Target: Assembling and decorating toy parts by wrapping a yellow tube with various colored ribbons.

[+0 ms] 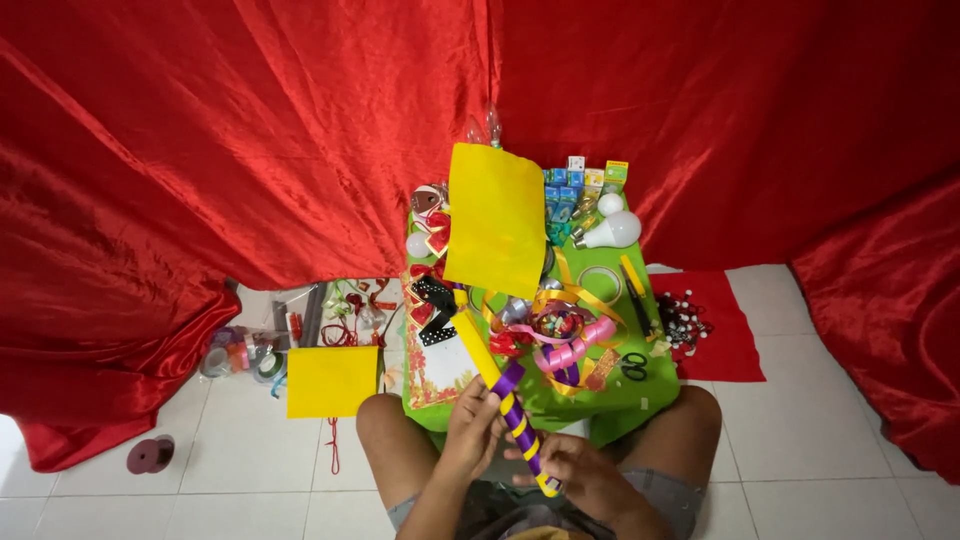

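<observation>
- The yellow stick (497, 388) lay slantwise at the near edge of the green counter (640, 395), over the person's lap.
- The left hand (472, 428) was clamped around its middle, on the purple ribbon (515, 410) wound there.
- The right hand (580, 472) pinched its near end.
- Good practice, judged: keep the ribbon taut, turns evenly spaced, stick steady.

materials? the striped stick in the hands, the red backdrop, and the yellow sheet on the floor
Stick: looks like a yellow rod, maybe rolled paper or card, wound with glossy purple ribbon; the spiral shows yellow between turns. Left hand and right hand grip it.
Red backdrop: satin-like cloth; soft folds with a sheen.
Yellow sheet: flat, matte, clean edges; probably paper, felt or foam, can't tell which.
</observation>
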